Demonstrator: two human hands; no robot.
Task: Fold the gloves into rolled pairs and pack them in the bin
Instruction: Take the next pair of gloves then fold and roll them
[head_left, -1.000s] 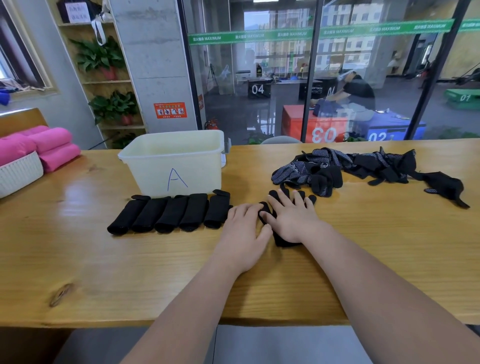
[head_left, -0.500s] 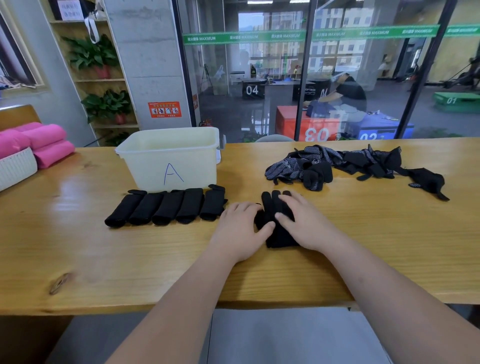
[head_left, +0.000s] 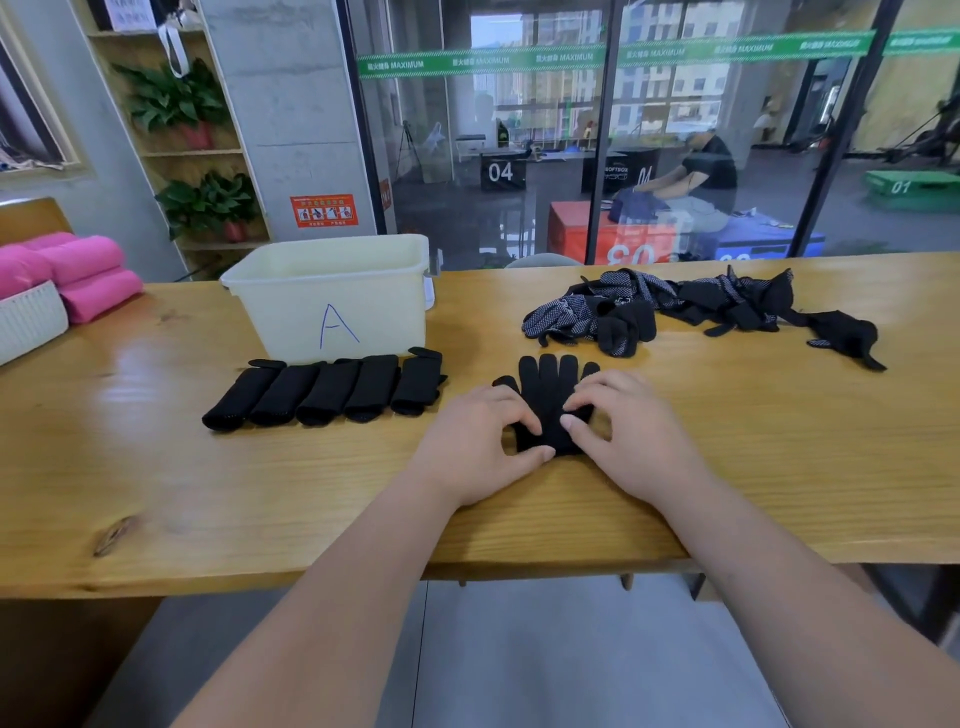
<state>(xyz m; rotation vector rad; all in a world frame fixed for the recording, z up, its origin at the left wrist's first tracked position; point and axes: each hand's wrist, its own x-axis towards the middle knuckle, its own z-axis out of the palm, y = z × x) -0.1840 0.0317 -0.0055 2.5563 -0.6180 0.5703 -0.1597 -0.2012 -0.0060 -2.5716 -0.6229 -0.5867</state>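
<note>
**Head view: glove's long axis runs straight away from both grips**

Flat black glove (head_left: 550, 395) lies on the worktop (head_left: 779, 441) with its cuff nearest the person and its fingers pointing toward the far edge. Left grip (head_left: 478, 441) and right grip (head_left: 628, 431) flank the cuff end, about equally near, with fingers curled and thumb and fingertips pinching the cuff fabric. By my judgement, a roll would run cuff to fingertips. Five rolled pairs (head_left: 322, 392) lie just left, in front of the bin (head_left: 332, 296).
</note>
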